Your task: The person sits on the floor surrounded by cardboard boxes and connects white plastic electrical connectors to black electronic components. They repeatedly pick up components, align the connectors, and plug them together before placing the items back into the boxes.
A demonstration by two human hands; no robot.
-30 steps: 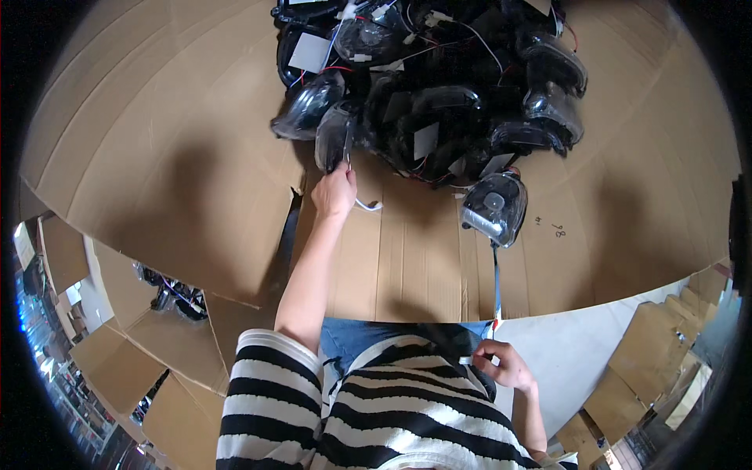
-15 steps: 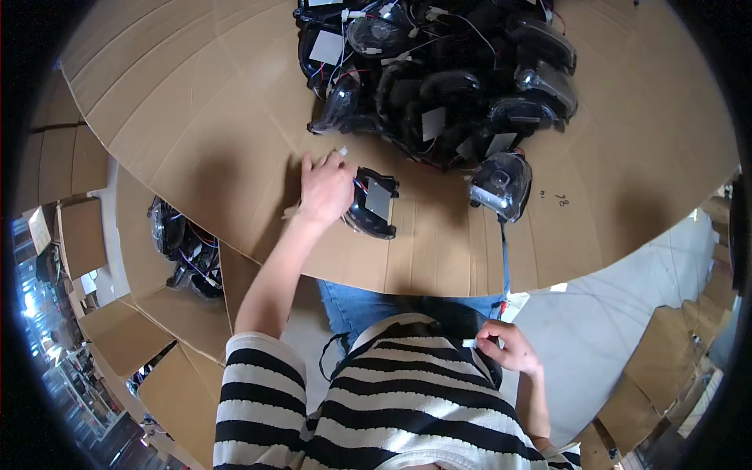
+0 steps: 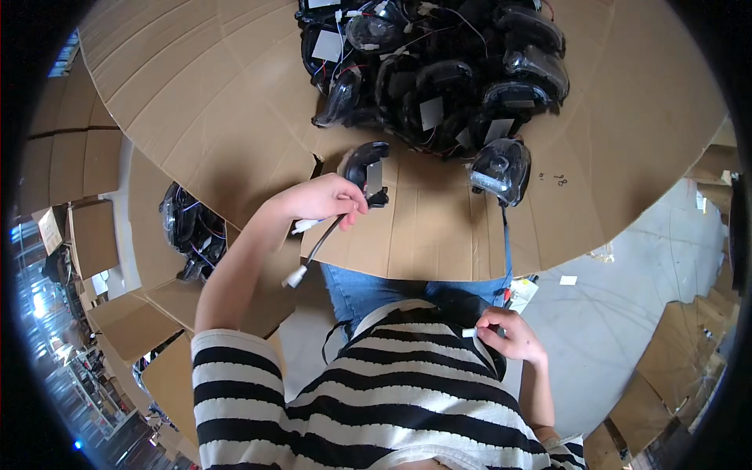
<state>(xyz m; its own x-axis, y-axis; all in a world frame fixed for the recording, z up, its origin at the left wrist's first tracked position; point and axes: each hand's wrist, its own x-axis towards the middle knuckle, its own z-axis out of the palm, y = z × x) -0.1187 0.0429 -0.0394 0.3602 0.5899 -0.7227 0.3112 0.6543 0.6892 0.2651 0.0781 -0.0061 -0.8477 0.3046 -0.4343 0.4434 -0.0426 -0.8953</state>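
Observation:
My left hand (image 3: 333,200) is over the near edge of the cardboard surface, its fingers closed on a dark cable (image 3: 319,247). A white connector (image 3: 295,276) hangs at the cable's end, and another white plug shows below my wrist. Right beside the fingertips, a black vehicle lamp (image 3: 356,166) with a grey label stands tilted. Whether the fingers also touch its housing is hard to see. Down at my waist, my right hand (image 3: 511,337) pinches a small white piece (image 3: 469,333), perhaps a connector.
Several black, clear-fronted lamps (image 3: 439,78) with wires are heaped at the far side of the cardboard sheet (image 3: 211,102). One lamp (image 3: 501,168) lies nearer, right of centre, above a blue strap (image 3: 507,243). An open carton at the left holds more lamps (image 3: 188,227).
My left hand has moved toward me, drawing out the cable so its white connector dangles. The lamp beside it has turned and shifted slightly away. My right hand stays nearly in place.

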